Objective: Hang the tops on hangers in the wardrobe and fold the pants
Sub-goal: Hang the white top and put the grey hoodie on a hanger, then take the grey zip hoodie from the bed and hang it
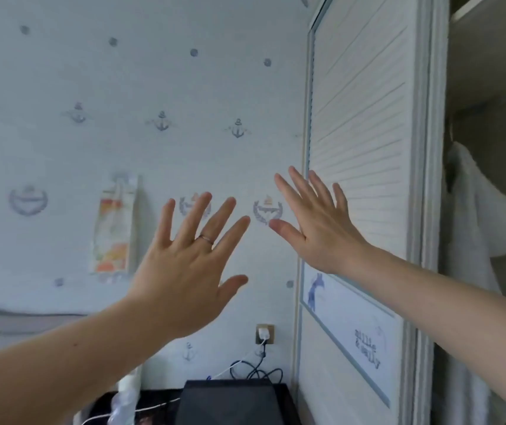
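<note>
My left hand [188, 268] is raised in front of the wall with its fingers spread and holds nothing. My right hand [314, 223] is raised beside it, fingers spread too, just left of the white louvred wardrobe door [365, 133]. A white top [478, 228] hangs inside the open wardrobe at the far right, partly hidden by the door frame. No pants and no loose hanger are in view.
The wall [123, 87] has pale wallpaper with anchor prints and a colourful paper sheet [113, 225] stuck on it. Below are a wall socket with a charger [264, 334], cables and a dark box [230, 400]. A wardrobe shelf [490, 13] sits at the top right.
</note>
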`<state>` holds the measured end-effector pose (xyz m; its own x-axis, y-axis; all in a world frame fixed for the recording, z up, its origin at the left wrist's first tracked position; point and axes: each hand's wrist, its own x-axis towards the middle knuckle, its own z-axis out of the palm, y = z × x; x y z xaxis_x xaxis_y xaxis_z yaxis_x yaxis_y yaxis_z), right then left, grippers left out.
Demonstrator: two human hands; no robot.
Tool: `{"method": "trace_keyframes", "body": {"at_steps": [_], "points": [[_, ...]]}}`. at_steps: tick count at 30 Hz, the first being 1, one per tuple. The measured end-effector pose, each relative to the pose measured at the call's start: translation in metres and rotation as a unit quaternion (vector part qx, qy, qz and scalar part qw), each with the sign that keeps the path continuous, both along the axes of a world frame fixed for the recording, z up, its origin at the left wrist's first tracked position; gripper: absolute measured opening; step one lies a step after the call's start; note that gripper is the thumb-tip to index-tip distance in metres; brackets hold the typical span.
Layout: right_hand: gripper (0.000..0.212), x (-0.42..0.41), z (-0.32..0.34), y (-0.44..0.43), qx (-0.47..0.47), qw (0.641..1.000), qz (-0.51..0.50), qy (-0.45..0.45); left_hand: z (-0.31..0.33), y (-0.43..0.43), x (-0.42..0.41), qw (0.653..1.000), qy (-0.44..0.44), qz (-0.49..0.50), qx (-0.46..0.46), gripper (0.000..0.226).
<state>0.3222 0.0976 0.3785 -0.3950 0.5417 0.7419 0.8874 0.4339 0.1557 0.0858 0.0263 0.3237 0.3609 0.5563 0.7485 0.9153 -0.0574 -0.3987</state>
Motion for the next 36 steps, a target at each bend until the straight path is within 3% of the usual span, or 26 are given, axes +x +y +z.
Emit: {"method": "trace_keyframes", "body": {"at_steps": [7, 19, 28, 32, 36], "points": [[0.078, -0.196, -0.063, -0.074, -0.060, 0.980, 0.178, -0.063, -0.072, -0.123, -0.187, 0.981, -0.061, 0.158, -0.094, 0.080], [0.075, -0.471, -0.221, -0.179, -0.147, 0.867, 0.442, -0.175, -0.238, -0.321, -0.378, 0.893, -0.228, 0.364, -0.135, 0.077], [0.080, -0.639, -0.350, -0.205, -0.264, 0.766, 0.529, -0.253, -0.378, -0.401, -0.478, 0.774, -0.352, 0.491, -0.191, 0.077], [0.072, -0.718, -0.398, -0.199, -0.315, 0.728, 0.531, -0.298, -0.422, -0.415, -0.531, 0.708, -0.401, 0.539, -0.217, 0.078], [0.083, -0.794, -0.445, -0.196, -0.336, 0.687, 0.542, -0.348, -0.460, -0.426, -0.576, 0.631, -0.455, 0.584, -0.230, 0.077]]}}
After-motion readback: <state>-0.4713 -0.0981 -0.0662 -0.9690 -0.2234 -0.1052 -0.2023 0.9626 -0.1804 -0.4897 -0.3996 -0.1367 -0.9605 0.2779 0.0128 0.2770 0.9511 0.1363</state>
